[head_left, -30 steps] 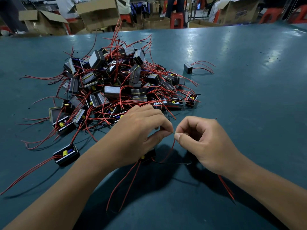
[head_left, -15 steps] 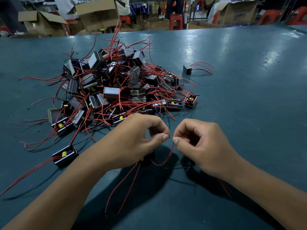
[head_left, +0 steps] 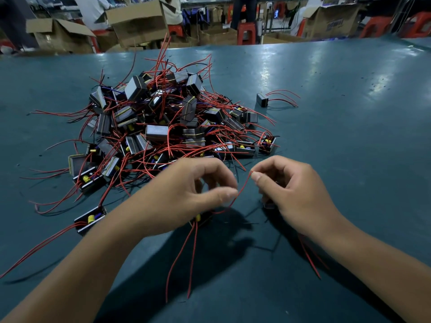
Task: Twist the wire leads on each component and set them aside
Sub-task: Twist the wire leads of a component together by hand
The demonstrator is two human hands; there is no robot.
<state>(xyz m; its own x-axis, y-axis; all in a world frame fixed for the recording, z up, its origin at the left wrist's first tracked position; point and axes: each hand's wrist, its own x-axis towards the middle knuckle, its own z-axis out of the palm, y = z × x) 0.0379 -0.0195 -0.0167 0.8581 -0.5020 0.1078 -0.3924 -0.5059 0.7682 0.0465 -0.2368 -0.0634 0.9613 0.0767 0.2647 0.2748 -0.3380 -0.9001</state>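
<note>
A teal tabletop [head_left: 349, 148] in a workshop, with two bare hands working one red wire over it.

Cardboard boxes [head_left: 137, 22] and red stools [head_left: 246, 32] stand beyond the tabletop's far edge. The right hand [head_left: 296, 194] has its fingers curled, thumb and forefinger pinching the tip of a red wire lead [head_left: 242, 187]. The left hand [head_left: 186, 194] is curled too, its thumb and fingertips closing on the same lead lower down. The lead runs down to a small black component [head_left: 201, 217] lying under the left hand, two more red leads trailing from it toward the viewer. A heap of like components [head_left: 163, 127] sits just beyond the left hand. One single component [head_left: 262, 100] lies well beyond the right hand.
</note>
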